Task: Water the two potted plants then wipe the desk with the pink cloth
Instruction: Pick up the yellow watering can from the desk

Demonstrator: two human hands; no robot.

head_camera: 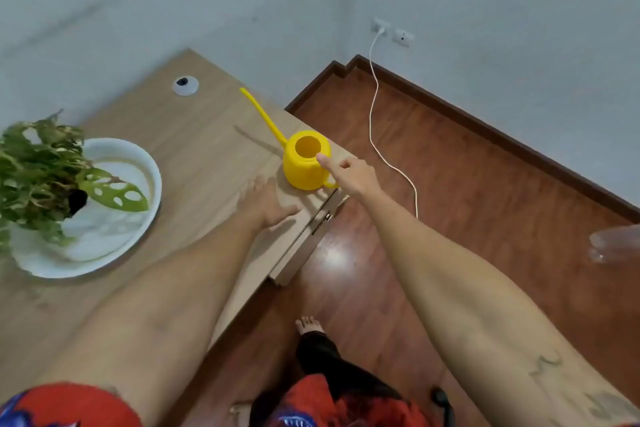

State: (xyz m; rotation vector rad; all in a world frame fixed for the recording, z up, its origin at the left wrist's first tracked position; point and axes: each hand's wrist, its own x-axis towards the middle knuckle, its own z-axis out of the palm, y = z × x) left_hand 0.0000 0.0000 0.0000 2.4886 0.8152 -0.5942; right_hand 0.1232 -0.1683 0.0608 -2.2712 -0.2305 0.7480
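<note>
Yellow watering can (304, 163) stands upright on the counter (194, 135), at its far right corner close to the edge. Long thin spout points up and away toward the wall; the round top opening faces the camera. Whether there is water inside, I cannot tell.

My right hand (349, 173) is at the can's handle side. Thumb tip lies against the rim of the opening; the other fingers are curled loosely by the handle. Right grip is partly closed, but whether it has actually closed on the handle I cannot tell, since the hand hides it.

My left hand (266, 203) lies flat, palm down, on the counter just left of the can's base, fingers spread. Left grip is wide open, nothing in it. It appears apart from the can by a narrow gap.

One potted plant (45, 170) is at the left of the counter, in a white bowl-shaped pot (138, 163); green leaves with holes hang over the rim. Blurred by motion.

A round cable grommet (185, 84) sits in the counter near the wall. A white cable (374, 114) runs from a wall socket down to the wooden floor (467, 184).
</note>
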